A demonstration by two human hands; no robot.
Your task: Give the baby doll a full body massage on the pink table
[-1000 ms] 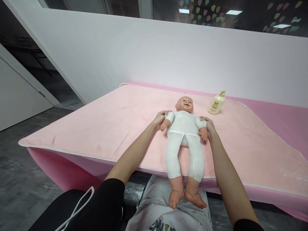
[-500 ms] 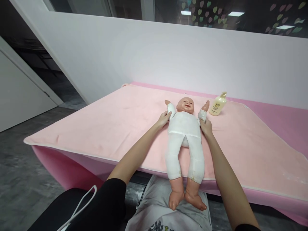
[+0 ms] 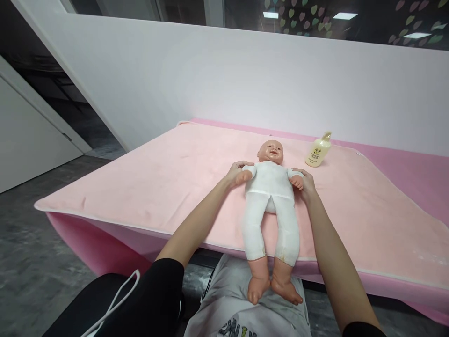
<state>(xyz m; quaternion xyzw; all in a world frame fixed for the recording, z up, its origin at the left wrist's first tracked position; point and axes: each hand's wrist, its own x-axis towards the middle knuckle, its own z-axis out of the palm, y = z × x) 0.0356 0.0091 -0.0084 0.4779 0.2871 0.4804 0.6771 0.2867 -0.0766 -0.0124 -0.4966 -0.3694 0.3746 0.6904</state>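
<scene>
A baby doll [image 3: 269, 180] in a white fabric suit lies on its back, with its bare feet hanging past the near edge of the pink cover [image 3: 157, 178]. My left hand [image 3: 235, 172] is closed around the doll's arm on the left, fingers over the upper side and partly hidden by the doll's hand. On the other side, my right hand [image 3: 309, 185] grips the doll's other arm from outside, fingers lying across the sleeve. Both doll arms are bent down beside its chest.
A pale yellow pump bottle [image 3: 317, 152] stands on the cover to the right of the doll's head. Behind the table rises a white wall [image 3: 245, 79] with dark glass above. A white cable [image 3: 117, 299] runs along my left sleeve.
The doll's arms have swung from raised beside its head down to its chest. My hands have moved with them, slightly outward.
</scene>
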